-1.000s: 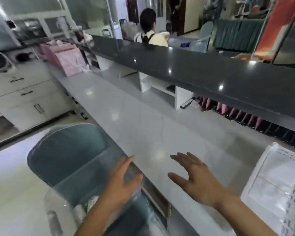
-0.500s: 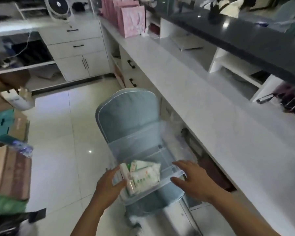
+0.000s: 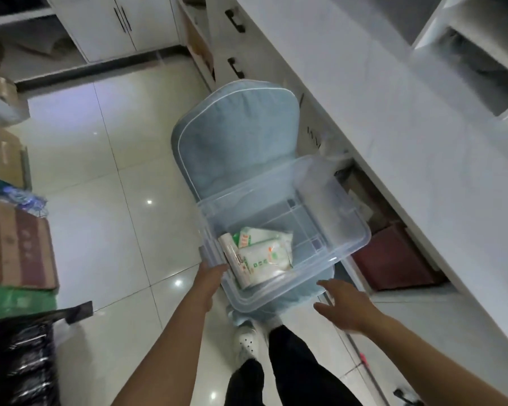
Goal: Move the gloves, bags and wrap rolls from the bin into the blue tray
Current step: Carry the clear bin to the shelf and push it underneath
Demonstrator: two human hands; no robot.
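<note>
A clear plastic bin point(image 3: 335, 253) sits on the seat of a pale blue cushioned chair point(image 3: 235, 136). In its near left part lie two white-and-green packets point(image 3: 264, 253) and a wrap roll point(image 3: 232, 259) along their left side. My left hand point(image 3: 210, 276) is at the bin's near left corner, and its fingers curl under the rim there. Just off the bin's near right edge hovers my right hand point(image 3: 342, 307), fingers spread and holding nothing. The blue tray is not in view.
A white counter point(image 3: 408, 127) with drawers runs along the right, with a red-brown box point(image 3: 393, 256) underneath. Cardboard boxes point(image 3: 18, 247) and a black bag point(image 3: 18, 361) stand at the left. The tiled floor point(image 3: 106, 200) lies between. My legs point(image 3: 276, 370) are below the chair.
The view has dropped from the counter to the bin on the chair. My left hand has stayed at the bin's left side; my right hand has slid down off its near rim.
</note>
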